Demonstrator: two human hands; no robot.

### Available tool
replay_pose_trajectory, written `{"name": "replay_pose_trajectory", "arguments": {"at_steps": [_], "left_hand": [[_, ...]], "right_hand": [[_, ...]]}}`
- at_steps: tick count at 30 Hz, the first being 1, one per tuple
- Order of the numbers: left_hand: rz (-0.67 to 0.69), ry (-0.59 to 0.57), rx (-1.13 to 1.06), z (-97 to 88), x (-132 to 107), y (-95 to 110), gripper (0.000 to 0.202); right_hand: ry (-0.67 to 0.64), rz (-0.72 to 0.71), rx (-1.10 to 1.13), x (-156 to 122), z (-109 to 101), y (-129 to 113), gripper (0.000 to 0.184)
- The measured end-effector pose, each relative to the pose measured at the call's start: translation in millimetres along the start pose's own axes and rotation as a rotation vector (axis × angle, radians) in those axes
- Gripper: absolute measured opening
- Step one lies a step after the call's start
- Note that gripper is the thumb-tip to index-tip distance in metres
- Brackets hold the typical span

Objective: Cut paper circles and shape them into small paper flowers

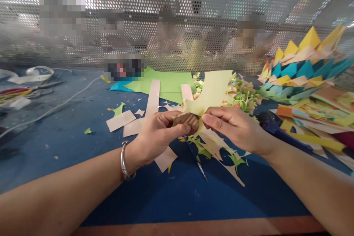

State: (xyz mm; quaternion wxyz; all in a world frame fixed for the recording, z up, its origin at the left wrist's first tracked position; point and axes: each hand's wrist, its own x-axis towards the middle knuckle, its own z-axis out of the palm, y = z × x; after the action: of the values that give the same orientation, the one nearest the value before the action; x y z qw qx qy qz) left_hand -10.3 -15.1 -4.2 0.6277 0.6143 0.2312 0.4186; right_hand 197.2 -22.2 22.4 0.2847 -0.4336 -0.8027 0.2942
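My left hand (156,134), with a silver bangle at the wrist, is closed in a pinch on a brown round piece (190,121) that looks like cardboard. It lies against a pale yellow paper sheet (217,86) with a curved cut edge. My right hand (235,127) is closed, thumb and fingertips pinching at the sheet's lower edge beside the disc. A thin dark line shows between the two hands; I cannot tell what it is. Below them a blue pen (197,162) lies among paper offcuts (212,143).
Green sheets (168,81) and pale strips (153,97) lie behind my hands. A stack of folded paper points (306,68) stands at right, near a blue-handled tool (284,136). Scissors (30,90) and a white cable (61,101) are at left. A perforated metal screen (138,3) closes the back.
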Motion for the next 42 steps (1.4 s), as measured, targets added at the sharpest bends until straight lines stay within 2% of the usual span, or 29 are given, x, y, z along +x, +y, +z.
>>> {"name": "replay_pose_trajectory", "arguments": {"at_steps": [5, 11, 17, 29, 42], "left_hand": [[-0.011, 0.013, 0.007, -1.1, -0.1, -1.1, 0.011], [0.027, -0.04, 0.02, -2.9, 0.8, -1.0, 0.023], [0.003, -0.048, -0.001, -2.8, -0.2, 2.0, 0.026], [-0.095, -0.04, 0.04, -2.4, -0.6, 2.2, 0.01], [-0.065, 0.019, 0.016, -6.7, -1.1, 2.8, 0.007]], "right_hand": [[-0.003, -0.005, 0.011, -0.7, 0.0, -0.1, 0.047], [0.0, -0.01, -0.004, -0.2, -0.5, -0.2, 0.046], [0.014, -0.007, -0.019, -1.6, -0.7, -0.1, 0.046], [-0.013, -0.015, -0.051, -4.0, 0.2, 0.0, 0.039], [0.008, 0.005, -0.068, -2.4, -3.6, 2.8, 0.043]]}}
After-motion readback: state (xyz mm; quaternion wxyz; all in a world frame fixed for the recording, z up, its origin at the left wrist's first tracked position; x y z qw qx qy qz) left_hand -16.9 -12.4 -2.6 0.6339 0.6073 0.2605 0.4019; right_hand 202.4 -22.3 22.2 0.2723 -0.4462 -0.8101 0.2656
